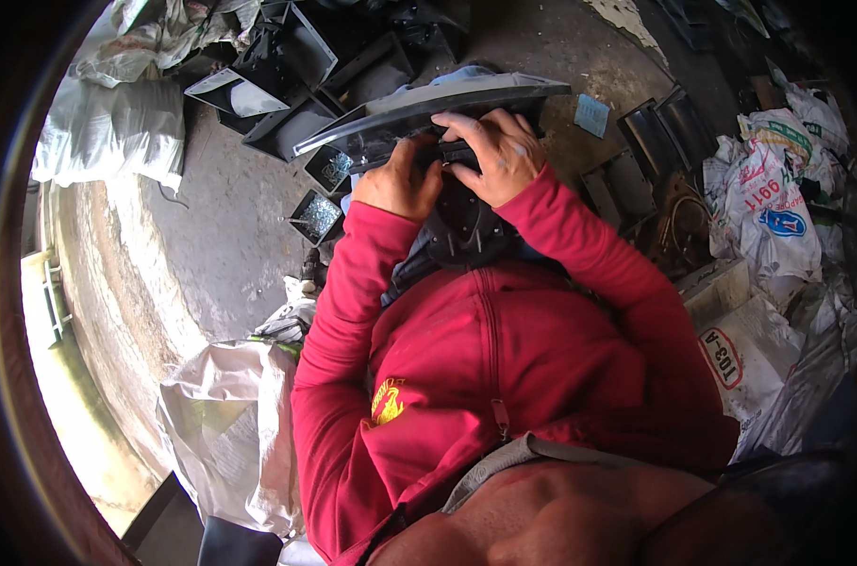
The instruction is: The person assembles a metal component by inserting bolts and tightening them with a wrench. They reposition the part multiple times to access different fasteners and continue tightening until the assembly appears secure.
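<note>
Spanning the space just beyond both hands, the black panel [376, 134] lay tilted above the person's lap, its long rim bowed (the fisheye lens bent straight edges) and its near middle directly at the fingers. Nearer the body, between the legs, sat a dark rounded piece [463, 226]; whether it was joined to the panel could not be told, since the hands and shadow covered the place between. The panel's far face was turned out of view, and black parts against black made the exact gripping spot hard to read. The left hand [395, 184] was mostly closed on the panel's near middle, fingers curled in and the thumb pointing toward the other thumb. The right hand [500, 156] grasped the panel close beside it, fingers bent and slightly spread over the dark surface, thumb opposing from the near side. To the left, on the concrete floor [225, 259], a small dark tray [301, 205] held glinting bits.
</note>
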A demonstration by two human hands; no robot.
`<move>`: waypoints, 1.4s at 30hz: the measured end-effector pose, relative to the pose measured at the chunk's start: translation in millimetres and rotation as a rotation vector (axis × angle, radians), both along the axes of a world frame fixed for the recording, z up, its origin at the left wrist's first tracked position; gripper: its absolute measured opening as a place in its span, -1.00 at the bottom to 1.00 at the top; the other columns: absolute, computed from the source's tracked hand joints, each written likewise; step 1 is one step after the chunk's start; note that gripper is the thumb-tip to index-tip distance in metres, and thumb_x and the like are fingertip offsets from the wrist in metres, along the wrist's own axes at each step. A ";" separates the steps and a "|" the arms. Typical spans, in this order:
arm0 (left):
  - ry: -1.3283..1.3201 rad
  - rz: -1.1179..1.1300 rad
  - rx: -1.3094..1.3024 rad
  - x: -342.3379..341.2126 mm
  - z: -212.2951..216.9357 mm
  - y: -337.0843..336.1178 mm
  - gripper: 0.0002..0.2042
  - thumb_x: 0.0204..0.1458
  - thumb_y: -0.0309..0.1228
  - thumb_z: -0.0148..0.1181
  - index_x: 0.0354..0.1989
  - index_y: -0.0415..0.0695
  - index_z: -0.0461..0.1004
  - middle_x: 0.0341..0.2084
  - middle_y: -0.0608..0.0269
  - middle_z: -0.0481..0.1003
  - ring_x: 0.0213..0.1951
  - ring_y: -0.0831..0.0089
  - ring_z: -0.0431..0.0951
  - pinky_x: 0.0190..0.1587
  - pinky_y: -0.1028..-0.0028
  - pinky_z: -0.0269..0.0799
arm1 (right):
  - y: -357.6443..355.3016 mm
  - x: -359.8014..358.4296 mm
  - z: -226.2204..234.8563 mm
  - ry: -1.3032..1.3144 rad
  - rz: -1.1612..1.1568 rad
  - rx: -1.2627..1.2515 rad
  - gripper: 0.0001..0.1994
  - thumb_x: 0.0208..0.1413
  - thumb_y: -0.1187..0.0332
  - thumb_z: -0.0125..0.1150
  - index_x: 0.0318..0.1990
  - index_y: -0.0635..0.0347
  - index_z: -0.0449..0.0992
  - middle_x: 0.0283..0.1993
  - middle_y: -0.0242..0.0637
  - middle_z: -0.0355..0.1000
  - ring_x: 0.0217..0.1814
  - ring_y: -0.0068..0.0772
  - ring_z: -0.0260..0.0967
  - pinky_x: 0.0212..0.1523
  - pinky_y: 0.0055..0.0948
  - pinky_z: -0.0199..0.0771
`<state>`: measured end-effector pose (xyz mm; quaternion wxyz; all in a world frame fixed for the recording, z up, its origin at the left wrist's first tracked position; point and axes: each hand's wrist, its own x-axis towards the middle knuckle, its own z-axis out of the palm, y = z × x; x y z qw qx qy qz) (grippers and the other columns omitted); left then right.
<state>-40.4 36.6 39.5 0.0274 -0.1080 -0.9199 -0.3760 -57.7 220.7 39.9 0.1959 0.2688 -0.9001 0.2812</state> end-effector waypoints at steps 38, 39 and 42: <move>0.006 -0.006 0.013 6.9 1.3 7.8 -0.50 -0.02 -0.22 0.30 0.11 -0.01 0.35 -0.54 0.15 0.56 -0.58 0.18 0.59 -0.54 0.33 0.49 | 3.5 -8.1 -4.1 0.033 -0.019 0.004 -0.26 -0.27 0.33 0.47 0.20 -0.26 0.35 -0.27 -0.61 0.51 -0.15 -0.43 0.37 -0.06 -0.33 0.21; 0.026 -0.019 0.000 6.0 1.0 7.2 -0.50 -0.02 -0.23 0.30 0.12 -0.01 0.35 -0.53 0.15 0.57 -0.58 0.18 0.60 -0.53 0.33 0.49 | 3.7 -7.9 -3.7 0.038 -0.022 0.006 -0.26 -0.27 0.32 0.47 0.20 -0.26 0.35 -0.27 -0.61 0.52 -0.15 -0.43 0.37 -0.06 -0.33 0.21; 0.053 -0.030 -0.010 4.6 1.6 5.5 -0.50 -0.03 -0.23 0.31 0.12 -0.01 0.35 -0.49 0.13 0.58 -0.57 0.18 0.60 -0.52 0.33 0.50 | 3.6 -7.1 -2.7 0.048 -0.028 0.009 -0.26 -0.27 0.30 0.48 0.20 -0.27 0.35 -0.28 -0.61 0.52 -0.13 -0.43 0.38 -0.07 -0.32 0.21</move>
